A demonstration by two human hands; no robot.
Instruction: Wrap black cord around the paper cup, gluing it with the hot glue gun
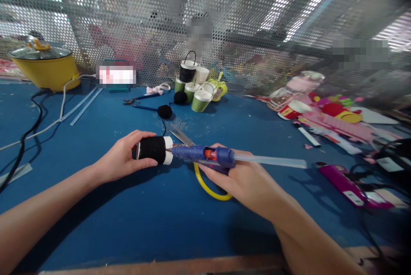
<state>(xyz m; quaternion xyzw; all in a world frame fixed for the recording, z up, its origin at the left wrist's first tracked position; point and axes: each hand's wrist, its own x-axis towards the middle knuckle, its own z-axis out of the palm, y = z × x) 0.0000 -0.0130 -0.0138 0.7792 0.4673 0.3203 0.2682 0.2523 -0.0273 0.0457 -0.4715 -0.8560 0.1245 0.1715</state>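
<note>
My left hand [125, 155] is wrapped around a small white paper cup [168, 142] lying on its side, its wall mostly covered in black yarn [150, 150]. A strand runs from the cup up to a small black yarn ball [165, 111]. In my right hand [234, 172] is a blue hot glue gun [192, 153], with a long clear glue stick [272, 160] poking out of its back. The gun's nozzle meets or nearly meets the white band of the cup. Scissors [213, 192] with yellow handles lie beneath the gun, partly hidden by it.
Several small cups [202, 99], some green-wrapped, stand by the mesh screen [144, 22]. Pliers [141, 99] lie before them. A yellow pot [45, 67] and cables occupy the left. On the right are a purple power strip [349, 185], a marker [308, 134] and piled craft pieces.
</note>
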